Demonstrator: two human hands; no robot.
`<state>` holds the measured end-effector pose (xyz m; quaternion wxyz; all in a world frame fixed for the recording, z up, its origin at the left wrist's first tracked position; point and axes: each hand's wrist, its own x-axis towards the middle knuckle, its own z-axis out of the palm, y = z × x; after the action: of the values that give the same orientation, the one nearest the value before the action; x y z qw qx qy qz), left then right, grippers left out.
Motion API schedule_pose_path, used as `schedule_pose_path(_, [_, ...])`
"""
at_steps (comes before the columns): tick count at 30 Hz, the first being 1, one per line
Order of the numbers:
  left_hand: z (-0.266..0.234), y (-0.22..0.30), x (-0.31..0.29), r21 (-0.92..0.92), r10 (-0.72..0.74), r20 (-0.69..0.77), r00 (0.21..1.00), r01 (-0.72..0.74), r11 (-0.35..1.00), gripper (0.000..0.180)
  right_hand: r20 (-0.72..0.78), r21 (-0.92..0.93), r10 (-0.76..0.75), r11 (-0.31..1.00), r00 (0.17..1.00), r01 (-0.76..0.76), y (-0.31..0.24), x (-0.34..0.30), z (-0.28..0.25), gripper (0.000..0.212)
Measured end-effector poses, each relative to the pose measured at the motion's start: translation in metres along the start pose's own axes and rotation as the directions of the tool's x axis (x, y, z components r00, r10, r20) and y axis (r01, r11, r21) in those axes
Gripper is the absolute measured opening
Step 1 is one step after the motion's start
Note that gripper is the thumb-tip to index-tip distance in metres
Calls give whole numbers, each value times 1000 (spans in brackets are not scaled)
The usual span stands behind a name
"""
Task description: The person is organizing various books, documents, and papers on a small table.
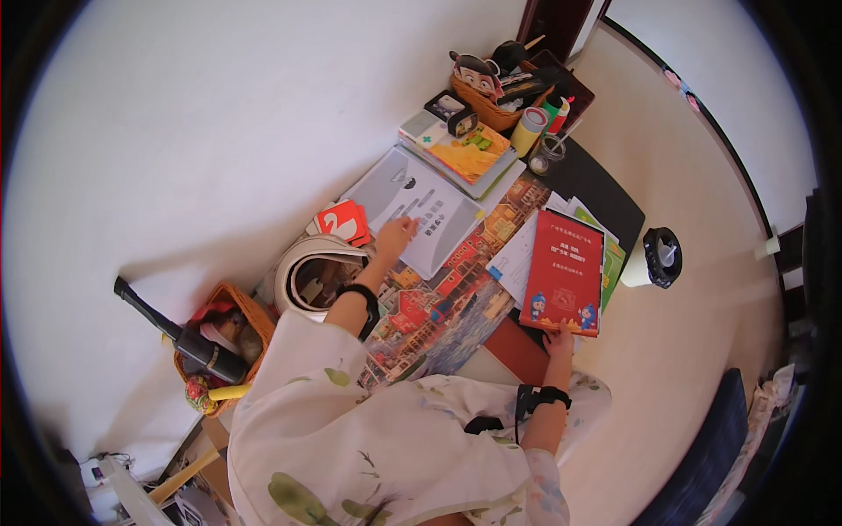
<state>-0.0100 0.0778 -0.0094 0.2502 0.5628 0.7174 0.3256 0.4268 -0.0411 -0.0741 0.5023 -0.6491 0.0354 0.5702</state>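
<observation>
My left hand point(396, 237) rests on a grey and white document folder point(443, 215) lying at the left of the desk, its fingers on the cover, apparently holding nothing. At the right, my right hand point(559, 338) grips the near edge of a red booklet point(566, 263) with small blue cartoon figures near its bottom. Beneath the booklet lie white papers point(516, 250) with a blue clip and a green booklet point(612, 273). A picture mat point(430, 307) of colourful waterside houses covers the desk between my hands.
Beyond the folder sit stacked books point(478, 158), a small dark clock-like device point(452, 112), a yellow can point(528, 131), a glass jar point(548, 156) and a full wicker basket point(500, 114). Near my left arm are a white round object point(298, 272) and red cards point(344, 221). A lined bin point(645, 270) stands right.
</observation>
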Motion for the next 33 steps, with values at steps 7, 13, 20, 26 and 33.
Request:
schedule_pose_path(7, [18,84,-116,-231,185,500,846,-75,970,38,24,-2,-33,999,999,33,2,-5,1,24])
schedule_pose_path(13, [42,83,-128,-148,461,541,703,-460,875,55,10,15,-61,998,998,61,5,-5,-1,24])
schedule_pose_path(20, [33,40,-77,458,331,188,925,-381,803,83,45,2,-93,996,995,93,6,-11,5,25])
schedule_pose_path(26, [48,29,-65,608,145,289,946,-299,736,77,-23,3,-118,993,993,119,2,-15,6,36])
schedule_pose_path(33, [36,41,-49,556,145,292,945,-292,778,43,483,-276,297,944,824,-179,-17,-70,20,40])
